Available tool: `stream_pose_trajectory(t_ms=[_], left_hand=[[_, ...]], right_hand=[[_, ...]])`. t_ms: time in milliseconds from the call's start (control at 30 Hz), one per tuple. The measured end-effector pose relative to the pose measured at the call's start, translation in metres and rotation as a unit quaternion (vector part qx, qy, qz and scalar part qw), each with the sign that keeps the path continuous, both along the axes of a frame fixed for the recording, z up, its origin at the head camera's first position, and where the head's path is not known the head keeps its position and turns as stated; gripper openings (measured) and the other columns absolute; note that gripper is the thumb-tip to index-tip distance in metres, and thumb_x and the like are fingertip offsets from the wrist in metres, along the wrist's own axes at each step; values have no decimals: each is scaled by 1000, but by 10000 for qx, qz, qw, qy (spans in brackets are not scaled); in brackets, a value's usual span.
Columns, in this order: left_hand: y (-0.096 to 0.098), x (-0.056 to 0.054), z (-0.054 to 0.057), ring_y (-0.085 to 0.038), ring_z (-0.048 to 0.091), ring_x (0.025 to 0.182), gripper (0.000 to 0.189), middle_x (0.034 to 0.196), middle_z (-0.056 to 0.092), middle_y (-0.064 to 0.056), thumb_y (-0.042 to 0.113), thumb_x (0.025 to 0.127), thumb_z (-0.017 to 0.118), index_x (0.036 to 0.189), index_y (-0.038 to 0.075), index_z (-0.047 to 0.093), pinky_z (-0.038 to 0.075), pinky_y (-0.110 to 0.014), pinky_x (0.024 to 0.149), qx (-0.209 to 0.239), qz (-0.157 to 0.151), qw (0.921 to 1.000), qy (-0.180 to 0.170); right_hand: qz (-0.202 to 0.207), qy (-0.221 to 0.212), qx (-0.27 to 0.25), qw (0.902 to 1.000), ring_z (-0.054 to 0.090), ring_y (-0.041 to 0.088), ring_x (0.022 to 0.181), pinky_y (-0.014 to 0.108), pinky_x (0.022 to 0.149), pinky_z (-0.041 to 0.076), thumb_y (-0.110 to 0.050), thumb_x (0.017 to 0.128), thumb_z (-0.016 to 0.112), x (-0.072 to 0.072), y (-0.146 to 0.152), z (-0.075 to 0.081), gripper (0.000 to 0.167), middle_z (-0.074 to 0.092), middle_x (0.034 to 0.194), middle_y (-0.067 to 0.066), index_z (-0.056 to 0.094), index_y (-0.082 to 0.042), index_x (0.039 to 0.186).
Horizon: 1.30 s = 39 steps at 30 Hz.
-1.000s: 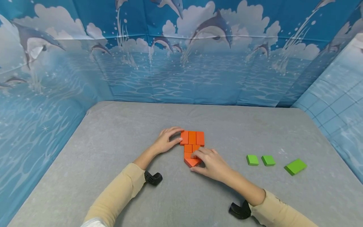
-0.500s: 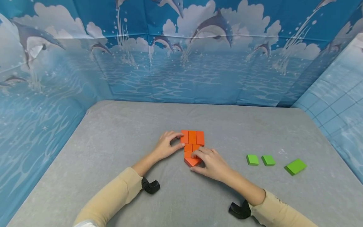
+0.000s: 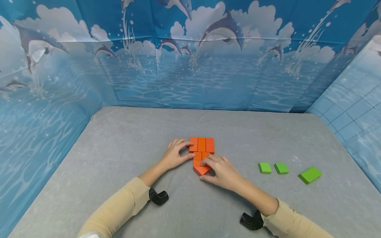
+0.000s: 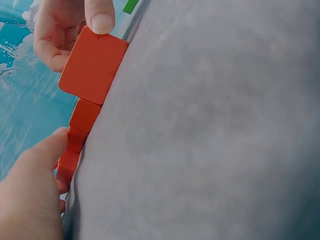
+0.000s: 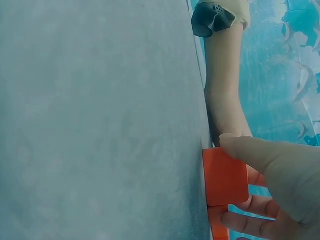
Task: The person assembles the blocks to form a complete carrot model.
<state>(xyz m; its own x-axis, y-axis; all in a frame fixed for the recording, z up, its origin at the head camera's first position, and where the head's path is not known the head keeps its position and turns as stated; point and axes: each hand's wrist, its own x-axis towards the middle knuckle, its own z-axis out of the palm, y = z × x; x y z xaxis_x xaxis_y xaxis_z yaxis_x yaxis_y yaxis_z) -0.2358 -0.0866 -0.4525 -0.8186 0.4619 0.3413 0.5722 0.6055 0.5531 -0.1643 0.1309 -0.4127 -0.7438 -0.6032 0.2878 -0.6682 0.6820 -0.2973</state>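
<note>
In the head view, orange blocks lie together on the grey tabletop. Three upright rectangles form the far row, with a middle rectangle [image 3: 201,144] between two others. Below sit two smaller blocks, the left one [image 3: 197,155] in plain sight. A pointed orange block [image 3: 201,170] makes the near end. My right hand [image 3: 221,172] pinches that end, thumb at its near side and fingers over its right; the right wrist view shows the thumb on the orange block [image 5: 226,177]. My left hand [image 3: 174,156] touches the group's left side with thumb and forefinger, fingers loosely bent.
To the right lie two small green blocks, the left [image 3: 264,168] and the right [image 3: 281,168], and a larger green block [image 3: 310,175]. A dolphin-printed curtain [image 3: 178,82] borders the table [image 3: 134,125]. Black wrist devices hang at the left wrist [image 3: 158,196] and right wrist [image 3: 252,220].
My left hand has slid slightly nearer, its thumb moving from the far-left rectangle down to the small block. The right hand stays at the pointed block.
</note>
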Motion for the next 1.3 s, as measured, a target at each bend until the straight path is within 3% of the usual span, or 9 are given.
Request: stream_pose_trajectory(t_ms=[200,333,533,700,800,900,1000,1133,1300], left_hand=[[0,1,1,-20,47,103,42,112,58,-2,37,81,68,117,17,61,33,-43,92,18,10,10000,10],[0,1,2,-20,46,103,42,111,58,-3,37,81,68,117,16,61,33,-43,92,34,-3,10000,6],[0,2,1,-20,46,103,43,111,58,-3,36,81,68,117,15,61,33,-43,91,40,-32,10000,41],[0,1,0,-20,46,102,42,111,58,-3,37,81,67,117,16,61,34,-42,91,5,-28,10000,52],[0,1,0,-20,47,102,42,111,58,-3,37,81,67,117,16,61,34,-42,91,21,-29,10000,77],[0,1,1,-20,47,102,42,111,58,-3,36,81,68,117,16,61,34,-43,91,39,-33,10000,84],[0,2,2,-19,46,102,43,112,58,-3,36,81,68,118,16,61,33,-42,92,34,-25,10000,42],[0,1,2,-19,46,102,43,112,58,-2,37,81,68,118,16,61,34,-42,92,8,-6,10000,29],[0,1,1,-18,46,101,43,111,57,-2,37,81,67,118,17,61,34,-42,91,-23,10,10000,33]], right_hand=[[-26,-207,-3,9998,53,11,84,39,78,39,-38,73,75,-1,3,6,37,59,90,-5,63,-15,100],[-138,-401,-402,9983,55,16,82,40,76,37,-34,74,75,-7,19,21,40,60,92,-1,61,-12,104],[-481,-118,-1107,9926,51,16,82,33,69,40,-12,76,74,-18,83,40,38,59,94,4,59,-7,111],[-708,285,-1059,9914,44,4,84,24,70,37,-2,75,73,-14,146,41,42,57,96,1,57,-2,114],[-862,340,-923,9914,41,-2,86,20,71,35,0,75,72,-9,184,38,43,53,102,-9,56,-1,116],[-1032,146,-834,9911,40,-6,89,23,68,33,1,78,69,-3,221,32,43,45,109,-23,55,-2,118],[-1276,-334,-815,9879,38,-8,92,33,69,33,1,81,65,6,252,26,40,40,113,-30,53,-1,119],[-1705,-1121,-740,9762,32,-13,92,52,65,32,-3,87,60,17,283,16,37,32,113,-35,50,-1,122],[-1794,-1966,-555,9623,26,-20,93,55,62,39,-6,88,59,24,308,2,43,29,113,-38,44,-2,128]])
